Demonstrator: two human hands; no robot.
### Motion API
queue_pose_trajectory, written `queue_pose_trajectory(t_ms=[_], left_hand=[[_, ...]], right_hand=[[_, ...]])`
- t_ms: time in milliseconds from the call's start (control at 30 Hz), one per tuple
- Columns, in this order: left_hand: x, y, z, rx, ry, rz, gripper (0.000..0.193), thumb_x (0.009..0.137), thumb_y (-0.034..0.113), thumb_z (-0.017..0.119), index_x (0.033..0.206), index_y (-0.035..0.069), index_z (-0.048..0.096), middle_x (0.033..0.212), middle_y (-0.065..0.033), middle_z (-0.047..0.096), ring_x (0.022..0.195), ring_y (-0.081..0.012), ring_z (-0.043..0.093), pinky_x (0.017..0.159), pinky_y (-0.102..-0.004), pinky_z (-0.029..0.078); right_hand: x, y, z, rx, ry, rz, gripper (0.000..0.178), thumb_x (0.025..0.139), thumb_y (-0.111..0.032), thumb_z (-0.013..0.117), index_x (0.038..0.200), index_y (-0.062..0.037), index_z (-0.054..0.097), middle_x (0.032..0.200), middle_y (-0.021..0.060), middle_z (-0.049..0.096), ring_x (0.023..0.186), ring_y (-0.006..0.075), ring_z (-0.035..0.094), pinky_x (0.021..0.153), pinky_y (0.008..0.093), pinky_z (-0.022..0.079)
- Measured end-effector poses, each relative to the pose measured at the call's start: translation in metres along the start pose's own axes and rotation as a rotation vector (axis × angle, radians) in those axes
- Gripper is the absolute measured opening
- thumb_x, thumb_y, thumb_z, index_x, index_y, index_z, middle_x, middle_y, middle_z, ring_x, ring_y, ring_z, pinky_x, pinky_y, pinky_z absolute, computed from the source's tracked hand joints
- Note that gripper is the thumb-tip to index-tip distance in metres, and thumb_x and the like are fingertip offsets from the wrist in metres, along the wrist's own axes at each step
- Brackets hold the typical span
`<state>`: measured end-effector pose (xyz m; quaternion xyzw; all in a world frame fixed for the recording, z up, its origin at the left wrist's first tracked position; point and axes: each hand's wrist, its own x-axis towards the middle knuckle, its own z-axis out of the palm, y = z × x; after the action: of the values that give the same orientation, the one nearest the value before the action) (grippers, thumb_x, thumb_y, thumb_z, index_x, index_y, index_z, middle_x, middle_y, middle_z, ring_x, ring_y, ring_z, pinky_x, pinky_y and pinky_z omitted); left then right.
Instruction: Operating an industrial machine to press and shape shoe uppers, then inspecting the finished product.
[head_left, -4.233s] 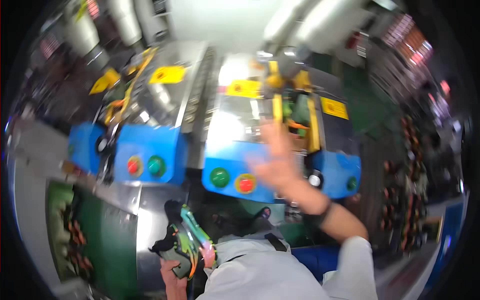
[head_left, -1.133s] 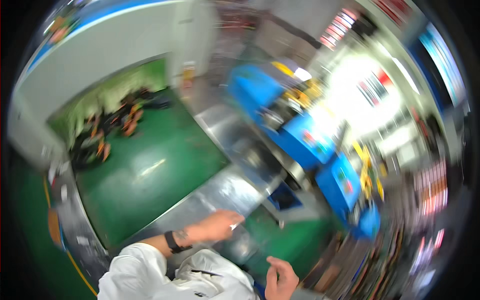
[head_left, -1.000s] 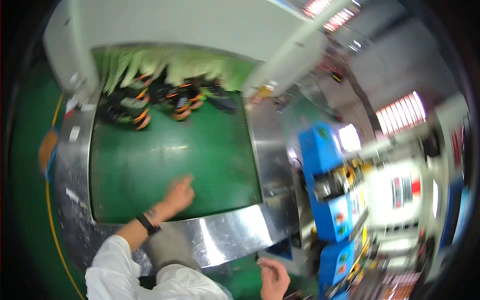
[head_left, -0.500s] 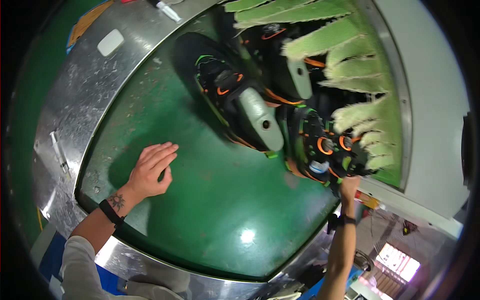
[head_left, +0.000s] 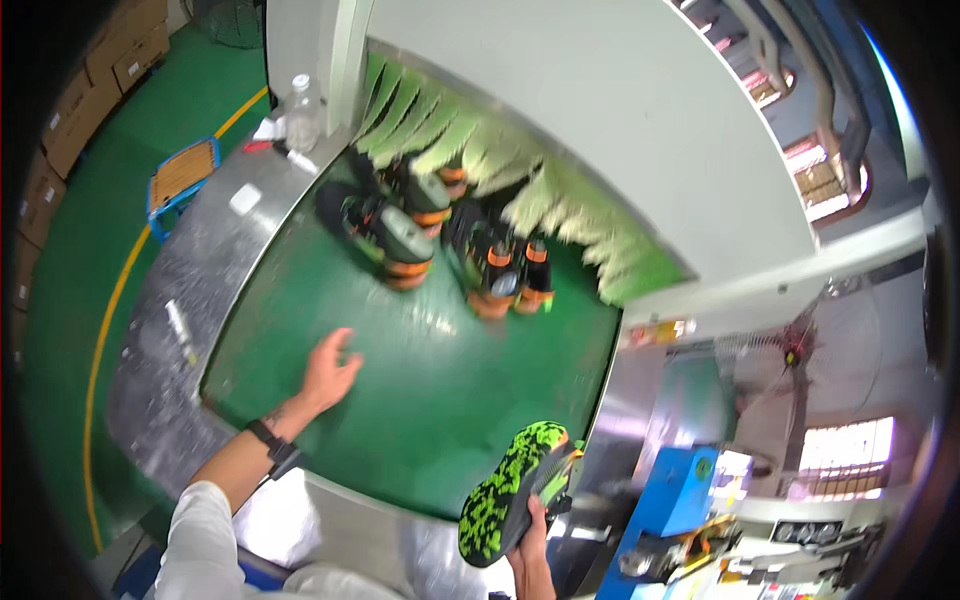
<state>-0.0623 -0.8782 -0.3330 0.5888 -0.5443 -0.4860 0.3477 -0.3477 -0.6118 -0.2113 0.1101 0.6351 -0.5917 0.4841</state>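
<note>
Right hand (head_left: pixel 533 545): I have it clasped on one shoe (head_left: pixel 508 492), thumb along the side; the other fingers are mostly hidden, so I can't judge how firm the hold is.
Shoe: at lower right, tilted, green-and-black sole facing my camera, by the near right corner of the green surface (head_left: pixel 430 380) and its metal rim (head_left: pixel 152 395). Whether it touches either, I can't tell.
Left hand (head_left: pixel 328 375): released, fingers parted, nothing in it, above the green surface and well apart from the shoe.
Other shoes (head_left: pixel 402 238): grouped by the curtain (head_left: pixel 565 215), the rear ones close to its strips.
Slip: I'm holding with one hand, from one side; a weak pinch could let the shoe twist and drop on the rim.
Knock: the blue machine (head_left: pixel 680 490) stands to the right; too wide a swing that way might scrape the shoe.
Changed: a moment ago the right hand was at the end of the group by the curtain; now it's at lower right with the shoe. The left hand is as empty as before, and my view sits farther back.
</note>
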Motion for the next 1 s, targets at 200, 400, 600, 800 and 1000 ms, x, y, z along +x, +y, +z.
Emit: queue_pose_trajectory(t_ms=[200,400,600,800,1000], left_hand=[[-0.166,0.122,0.030,-0.265,-1.249,-1.114,0.069,0.095,0.062,0.042,0.134,0.005,0.048,0.123,-0.0147,0.062,0.111,-0.0230,0.059,0.099,-0.0345,0.045],[-0.233,0.144,-0.013,-0.586,-1.205,-0.581,0.096,0.071,0.059,0.069,0.137,-0.004,0.040,0.126,-0.0232,0.055,0.110,-0.0345,0.060,0.096,-0.0460,0.051],[-0.349,0.204,0.045,-0.647,-1.251,-0.084,0.076,0.067,0.018,0.065,0.133,-0.008,0.041,0.124,-0.0208,0.057,0.109,-0.0334,0.061,0.095,-0.0433,0.051],[-0.453,0.232,0.129,-0.649,-1.296,-0.241,0.070,0.067,0.015,0.068,0.131,-0.003,0.045,0.120,-0.0153,0.059,0.105,-0.0286,0.062,0.093,-0.0406,0.052],[-0.470,0.283,0.276,-0.428,-1.042,0.122,0.073,0.087,0.016,0.062,0.146,-0.002,0.023,0.143,-0.0177,0.043,0.126,-0.0268,0.049,0.102,-0.0378,0.044]], right_hand=[[-0.173,-0.082,-0.002,-0.634,-0.612,-0.531,0.072,0.065,-0.019,0.085,0.125,0.0008,0.052,0.123,0.0120,0.060,0.109,0.0268,0.061,0.097,0.0395,0.049],[-0.205,-0.054,-0.102,-0.915,-0.212,-1.349,0.087,0.066,-0.021,0.085,0.140,-0.0055,0.042,0.146,0.0160,0.042,0.137,0.0299,0.038,0.114,0.0458,0.028],[-0.301,0.033,-0.153,-0.188,-0.354,-0.605,0.080,0.079,-0.025,0.079,0.142,0.0005,0.036,0.137,0.0157,0.048,0.128,0.0253,0.044,0.109,0.0345,0.033],[-0.305,0.030,-0.262,-0.095,-0.323,-0.718,0.060,0.079,-0.018,0.077,0.129,-0.0005,0.049,0.115,0.0083,0.060,0.109,0.0173,0.055,0.099,0.0326,0.042],[-0.304,0.029,-0.359,0.312,-0.004,-0.560,0.052,0.075,-0.011,0.077,0.120,0.0011,0.053,0.110,0.0072,0.062,0.099,0.0148,0.058,0.090,0.0316,0.047]])
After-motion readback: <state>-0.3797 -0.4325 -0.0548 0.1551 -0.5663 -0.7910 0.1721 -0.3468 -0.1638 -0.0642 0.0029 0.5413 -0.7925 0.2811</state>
